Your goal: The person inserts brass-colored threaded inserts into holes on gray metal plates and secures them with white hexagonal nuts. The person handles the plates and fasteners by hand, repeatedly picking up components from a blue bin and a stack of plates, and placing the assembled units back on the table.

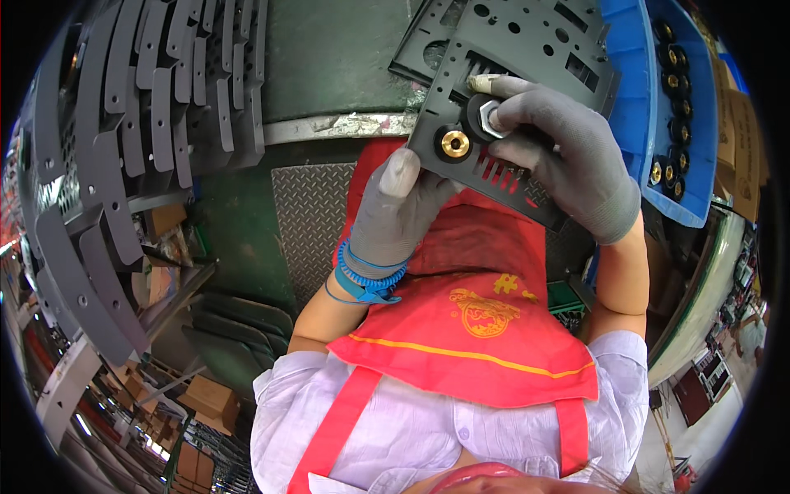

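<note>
A dark grey perforated metal panel (531,70) lies tilted in front of me, its near end overhanging the bench edge. My left hand (401,193), in a grey glove, grips the panel's left corner, thumb along the edge and fingers hidden underneath. A round black fitting with a brass centre (447,145) sits on the panel near that thumb. Just beside it, the gloved fingers of my right hand (559,144) close around a silver hex nut (487,115) on a second black round fitting. Whether this second fitting is seated in the panel, I cannot tell.
A blue bin (695,198) at the right holds several black-and-brass fittings (680,132). Another dark panel (403,62) lies beneath on the green bench (337,58). Many bent grey metal parts (156,107) stand in rows at the left. Cardboard boxes (210,399) sit lower left.
</note>
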